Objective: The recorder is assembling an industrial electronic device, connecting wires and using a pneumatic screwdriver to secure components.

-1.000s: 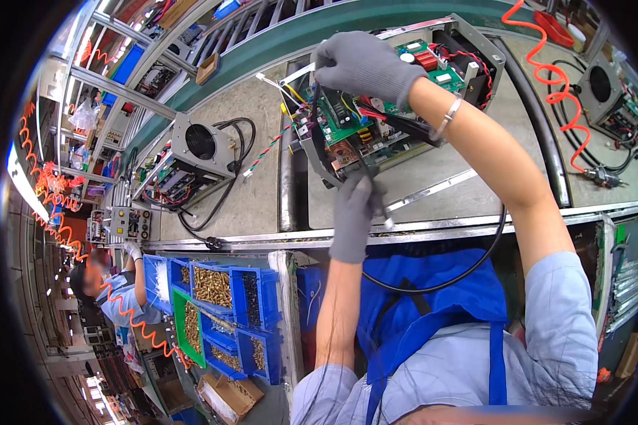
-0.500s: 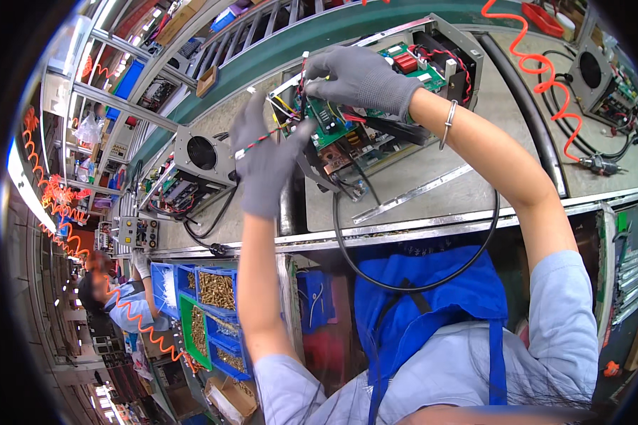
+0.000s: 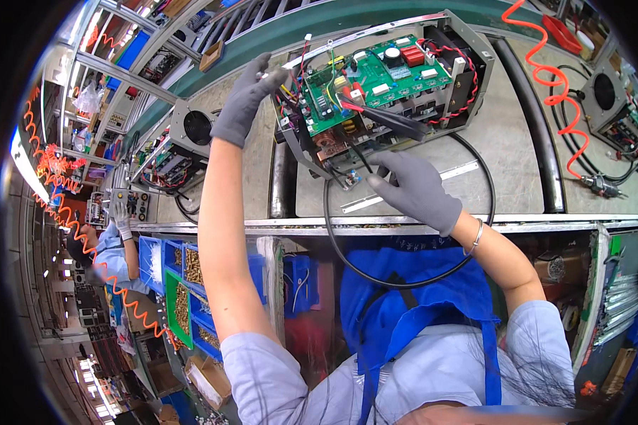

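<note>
Working on an opened metal-cased unit, lying on the grey bench and baring a green circuit board. Reaching to its left end with the gloved left hand, bending fingers beside loose wires but not revealing whether pinching any. Poising the gloved right hand just in front of the unit, curving thumb and fingers toward a thin black cable, likewise leaving the grip impossible to tell, and covering part of a metal strip. Wearing a blue apron behind a black cord looping over the bench edge. Appearing between a fan-fitted unit on the left and another such unit on the right, near blue bins.
</note>
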The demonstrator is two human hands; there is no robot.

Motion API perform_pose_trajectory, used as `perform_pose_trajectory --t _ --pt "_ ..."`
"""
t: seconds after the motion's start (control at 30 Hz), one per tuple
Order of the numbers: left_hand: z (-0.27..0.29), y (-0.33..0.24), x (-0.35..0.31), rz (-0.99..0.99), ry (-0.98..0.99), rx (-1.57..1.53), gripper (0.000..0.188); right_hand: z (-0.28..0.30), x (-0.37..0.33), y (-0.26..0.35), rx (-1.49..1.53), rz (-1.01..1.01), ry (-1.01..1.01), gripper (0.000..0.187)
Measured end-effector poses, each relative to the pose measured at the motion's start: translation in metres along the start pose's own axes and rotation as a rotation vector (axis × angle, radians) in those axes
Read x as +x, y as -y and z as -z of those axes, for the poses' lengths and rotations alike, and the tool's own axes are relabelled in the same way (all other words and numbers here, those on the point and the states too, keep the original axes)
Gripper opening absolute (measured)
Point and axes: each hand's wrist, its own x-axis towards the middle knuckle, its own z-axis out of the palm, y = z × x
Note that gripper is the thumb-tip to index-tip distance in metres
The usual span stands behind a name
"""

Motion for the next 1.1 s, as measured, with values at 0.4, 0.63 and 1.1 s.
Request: perform_pose_trajectory --t 0.4,0.63,1.1 --pt "-0.025 0.054 -0.13 0.161 -0.408 -0.532 0.066 -0.079 -0.002 -0.006 0.479 -0.241 0.354 0.054" --pt "-0.144 0.055 -0.198 0.191 -0.747 -0.255 0.041 -0.091 0.047 -0.044 1.076 -0.599 0.419 0.026" --pt "-0.124 0.067 -0.222 0.117 -0.598 0.139 0.045 -0.12 0.059 -0.05 0.589 -0.463 0.21 0.029"
